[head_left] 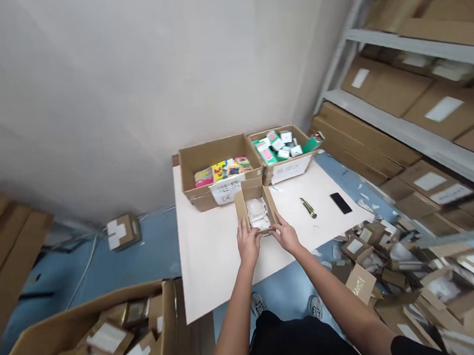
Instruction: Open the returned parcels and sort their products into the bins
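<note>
A small cardboard box (253, 186) stands with its top flaps up on the white table, at the middle of the head view. White packing material (256, 211) fills what I can see of its inside; anything beneath it is hidden. My left hand (248, 243) grips the box's near left corner. At the near right corner my right hand (285, 235) holds the same box, its fingers bent over the edge. To the right lie a yellow and black utility knife (308, 208) and a black phone (341, 202).
Behind sit two larger cartons, one with colourful packets (220, 170), one with green and white small boxes (278, 146). A big carton (165, 314) of parcels stands at lower left. Discarded cardboard (408, 273) covers the floor at right, below shelves (404, 115) of boxes.
</note>
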Available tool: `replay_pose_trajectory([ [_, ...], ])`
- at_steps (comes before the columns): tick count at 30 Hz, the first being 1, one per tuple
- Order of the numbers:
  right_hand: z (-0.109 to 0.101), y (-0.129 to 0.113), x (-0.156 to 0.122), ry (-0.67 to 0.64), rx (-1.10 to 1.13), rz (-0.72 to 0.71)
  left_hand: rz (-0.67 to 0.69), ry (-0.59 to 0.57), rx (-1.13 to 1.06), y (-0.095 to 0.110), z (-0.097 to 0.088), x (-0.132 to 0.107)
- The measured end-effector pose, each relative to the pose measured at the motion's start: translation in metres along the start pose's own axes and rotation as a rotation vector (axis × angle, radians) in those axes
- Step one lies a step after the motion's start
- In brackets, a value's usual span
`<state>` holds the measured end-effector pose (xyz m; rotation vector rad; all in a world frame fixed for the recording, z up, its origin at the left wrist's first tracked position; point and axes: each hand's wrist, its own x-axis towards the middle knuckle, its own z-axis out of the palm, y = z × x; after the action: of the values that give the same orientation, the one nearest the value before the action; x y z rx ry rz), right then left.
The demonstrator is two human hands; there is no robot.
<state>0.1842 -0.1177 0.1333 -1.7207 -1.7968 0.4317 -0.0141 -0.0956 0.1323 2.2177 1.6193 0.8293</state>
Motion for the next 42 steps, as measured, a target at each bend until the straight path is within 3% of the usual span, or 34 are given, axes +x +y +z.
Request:
replay_pose_trajectory([
  [4,-0.083,0.048,-0.020,0.082,-0.079,0.088,0.165,-0.007,-0.045,0.086,0.029,0.022],
  [8,-0.165,0.116,-0.074,0.190,-0.162,0.246,0.329,-0.114,-0.063,0.185,0.088,0.022],
  [15,-0.277,0.238,-0.237,0.469,-0.262,0.606,0.677,-0.514,-0.073,0.375,0.222,-0.012],
  [19,-0.331,0.282,-0.338,0.557,-0.354,0.849,0.926,-0.712,-0.094,0.490,0.281,-0.054],
  [24,-0.393,0.311,-0.437,0.723,-0.526,1.088,1.155,-0.831,-0.187,0.628,0.323,-0.113],
  [28,-0.449,0.336,-0.485,0.854,-0.639,1.207,1.207,-0.835,-0.213,0.721,0.331,-0.144],
  [30,-0.472,0.345,-0.497,0.912,-0.646,1.255,1.235,-0.813,-0.232,0.747,0.327,-0.150],
  [33,-0.487,0.348,-0.501,0.973,-0.630,1.217,1.242,-0.787,-0.250,0.751,0.317,-0.146],
  [37,-0.470,0.335,-0.476,1.004,-0.532,1.066,1.144,-0.811,-0.224,0.710,0.314,-0.127],
  [42,-0.436,0.322,-0.419,0.975,-0.354,0.890,1.058,-0.791,-0.225,0.649,0.309,-0.097],
])
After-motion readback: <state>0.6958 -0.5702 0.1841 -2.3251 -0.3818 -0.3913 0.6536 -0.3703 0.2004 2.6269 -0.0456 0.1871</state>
